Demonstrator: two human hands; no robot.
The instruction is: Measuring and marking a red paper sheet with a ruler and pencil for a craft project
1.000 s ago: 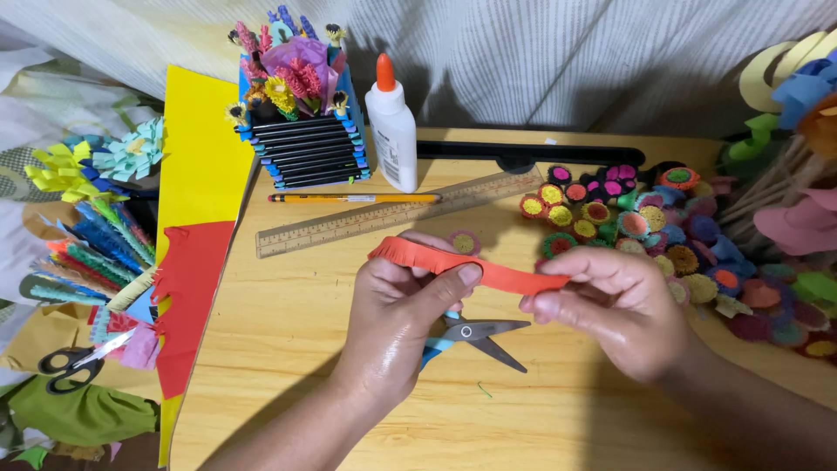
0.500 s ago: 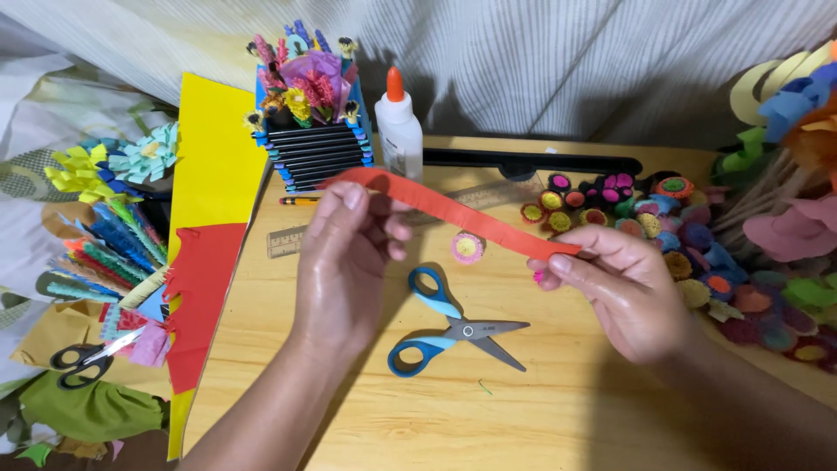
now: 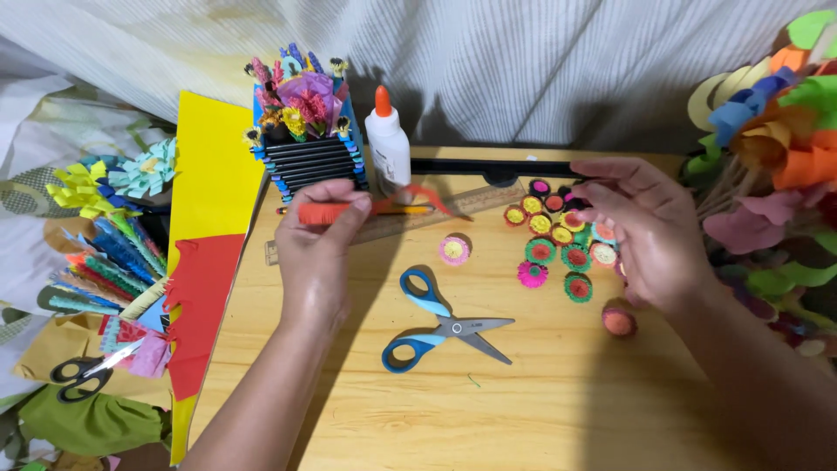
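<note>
My left hand (image 3: 320, 240) pinches one end of an orange-red fringed paper strip (image 3: 333, 212) above the wooden table (image 3: 540, 410). The strip trails right toward the ruler (image 3: 436, 215) and pencil. My right hand (image 3: 645, 231) hovers with spread fingers over several small rolled paper flowers (image 3: 558, 246), holding nothing. Blue-handled scissors (image 3: 436, 323) lie shut on the table between my hands. One pink-and-yellow rolled flower (image 3: 454, 250) sits alone near the ruler.
A white glue bottle with an orange cap (image 3: 388, 144) stands behind the ruler, next to a blue-and-black holder of paper flowers (image 3: 305, 131). Yellow and red paper sheets (image 3: 209, 218) lie at the left edge. More paper flowers (image 3: 776, 148) crowd the right. Black-handled scissors (image 3: 83, 371) rest at far left.
My right hand has let go of the strip and moved up over the rolled flowers. My left hand still holds the strip, now lowered near the ruler.
</note>
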